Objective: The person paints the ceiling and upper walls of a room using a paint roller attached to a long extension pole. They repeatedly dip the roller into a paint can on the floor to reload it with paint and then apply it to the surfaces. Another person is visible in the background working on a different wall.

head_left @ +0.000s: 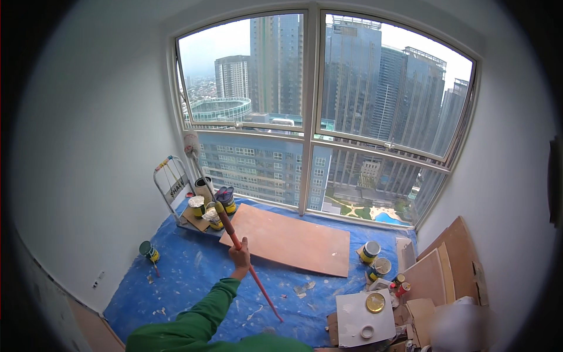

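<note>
Head | roller pole (229,227) over spotted blue sheet (193,270) | white walls (99,135) | window (352,82)

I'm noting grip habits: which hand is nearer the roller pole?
Left. The left hand grips the roller pole partway along its length; the right hand is not in view.

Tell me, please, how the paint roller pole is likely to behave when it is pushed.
The roller pole is probably fairly stiff, as it looks nearly straight on both sides of the left hand. It may feel top-heavy, because the roller head sits at its far end. That head likely gives a little: its cover looks fuzzy.
</note>
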The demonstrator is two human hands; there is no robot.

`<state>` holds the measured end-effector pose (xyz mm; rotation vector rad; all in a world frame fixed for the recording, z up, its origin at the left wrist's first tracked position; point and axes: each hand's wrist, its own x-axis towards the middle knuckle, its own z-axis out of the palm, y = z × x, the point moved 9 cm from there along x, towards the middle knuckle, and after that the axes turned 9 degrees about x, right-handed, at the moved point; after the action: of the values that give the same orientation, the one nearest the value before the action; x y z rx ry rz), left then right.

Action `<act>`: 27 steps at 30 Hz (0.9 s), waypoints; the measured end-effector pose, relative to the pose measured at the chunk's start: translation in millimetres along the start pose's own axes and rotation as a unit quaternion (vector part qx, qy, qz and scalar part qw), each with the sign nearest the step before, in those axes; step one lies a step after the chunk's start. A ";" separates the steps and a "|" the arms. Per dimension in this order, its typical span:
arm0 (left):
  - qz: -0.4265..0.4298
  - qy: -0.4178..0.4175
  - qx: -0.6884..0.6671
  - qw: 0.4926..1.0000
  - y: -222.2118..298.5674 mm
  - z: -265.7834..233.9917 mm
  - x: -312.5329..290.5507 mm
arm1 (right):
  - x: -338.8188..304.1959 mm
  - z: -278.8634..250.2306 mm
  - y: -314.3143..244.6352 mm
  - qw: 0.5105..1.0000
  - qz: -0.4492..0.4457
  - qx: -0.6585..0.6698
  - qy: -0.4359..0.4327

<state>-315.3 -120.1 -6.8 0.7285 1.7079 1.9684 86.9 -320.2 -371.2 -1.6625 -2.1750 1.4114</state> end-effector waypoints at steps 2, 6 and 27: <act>0.002 0.008 0.013 1.000 -3.3 -9.4 6.4 | 0.1 23.5 23.3 0.999 0.017 0.015 -0.032; 0.007 -0.009 0.031 0.999 5.6 2.5 6.4 | 2.8 64.3 89.9 0.996 0.006 0.055 -0.069; 0.073 -0.019 0.056 0.996 -27.5 5.4 35.9 | 5.1 25.6 -40.5 0.993 -0.060 0.045 -0.090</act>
<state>-339.9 -89.3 -29.5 0.9496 1.7984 1.9525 41.4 -331.8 -360.8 -1.4008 -2.2220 1.6546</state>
